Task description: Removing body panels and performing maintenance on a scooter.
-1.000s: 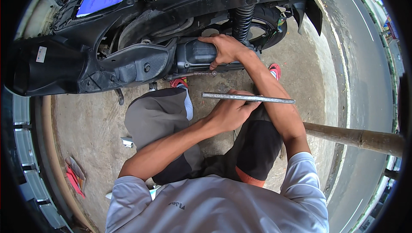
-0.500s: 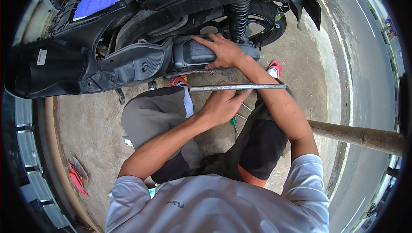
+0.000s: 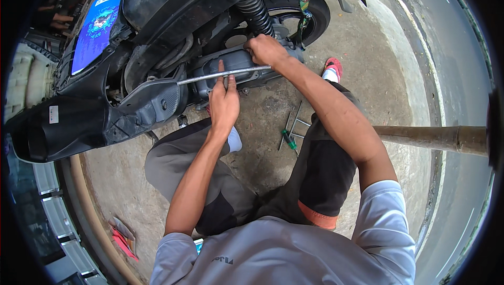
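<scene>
My left hand (image 3: 224,107) has a long metal rod (image 3: 202,78) threaded between its fingers, one finger stretched past it. The rod lies across the dark engine casing (image 3: 227,63) of a black scooter (image 3: 173,19). Its right end reaches the wrist of my right hand (image 3: 266,52). That hand is closed at the casing's rear, below the coil spring shock absorber (image 3: 255,14). Its fingertips are bent down against the casing, and whatever they may hold is hidden. Between my feet lie a green-handled screwdriver (image 3: 288,140) and thin metal rod-shaped tools (image 3: 298,111).
The scooter's rear wheel (image 3: 317,19) stands beyond my right hand. A blue printed sheet (image 3: 97,30) rests on the scooter at left. A bamboo pole (image 3: 425,139) juts in from the right, beside the road (image 3: 462,101). Red-and-grey item (image 3: 124,239) lies on the floor at lower left.
My left hand has carried the rod forward and left, from above my knees to over the casing. My right hand, formerly spread flat on the casing, is now curled at its rear. The view has shifted.
</scene>
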`<state>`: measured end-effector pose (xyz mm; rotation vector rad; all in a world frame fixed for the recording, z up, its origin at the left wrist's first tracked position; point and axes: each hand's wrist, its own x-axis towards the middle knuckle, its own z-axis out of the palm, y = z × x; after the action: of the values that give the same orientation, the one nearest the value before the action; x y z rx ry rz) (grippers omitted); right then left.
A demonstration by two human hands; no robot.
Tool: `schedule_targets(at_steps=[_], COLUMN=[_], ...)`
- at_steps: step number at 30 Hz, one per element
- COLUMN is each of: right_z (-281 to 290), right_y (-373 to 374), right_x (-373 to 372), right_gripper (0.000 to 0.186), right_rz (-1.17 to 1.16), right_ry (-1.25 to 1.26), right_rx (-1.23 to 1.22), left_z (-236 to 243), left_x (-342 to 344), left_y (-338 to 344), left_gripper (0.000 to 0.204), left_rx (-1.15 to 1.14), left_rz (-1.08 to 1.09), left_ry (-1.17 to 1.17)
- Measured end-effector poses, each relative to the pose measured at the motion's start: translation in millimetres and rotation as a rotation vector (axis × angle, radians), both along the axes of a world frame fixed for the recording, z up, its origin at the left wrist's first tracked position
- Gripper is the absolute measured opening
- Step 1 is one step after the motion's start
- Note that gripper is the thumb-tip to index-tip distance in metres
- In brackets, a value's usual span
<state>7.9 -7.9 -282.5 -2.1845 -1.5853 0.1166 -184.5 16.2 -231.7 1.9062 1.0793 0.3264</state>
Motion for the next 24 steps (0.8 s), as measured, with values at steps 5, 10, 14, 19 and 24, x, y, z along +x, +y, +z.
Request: schedule_targets(at_steps=[5,10,14,19,24], right_z=[1.5,-10.3,-8.4,2.9,-5.3], right_y=[2.9,-4.6,-1.4,-8.4,-2.4], right_x=[4.4,14.0,0.1,-1.7,0.8], right_gripper=[0.011,0.019,0.022,0.030,0.023], right_rz=[0.095,0.174,0.139,0.154,0.117], right_ry=[0.043,-0.019,-0.030,-0.019,-0.036], right_rx=[0.034,0.098,0.106,0.110,0.079], left_z=[-40.3,-0.5,-23.9,-15.3,-23.3], left_x=[-22.3,-8.3,-20.7,-16.3,-18.7], left_y=[32.3,17.1,24.7,15.7,17.4], left_gripper=[0.047,0.046,0.049,0.051,0.050], left_rx=[0.429,0.142,0.307,0.180,0.246], left_rz=[-0.080,-0.029,-0.058,-0.073,-0.078], left_ry=[0.016,0.193,0.102,0.201,0.147])
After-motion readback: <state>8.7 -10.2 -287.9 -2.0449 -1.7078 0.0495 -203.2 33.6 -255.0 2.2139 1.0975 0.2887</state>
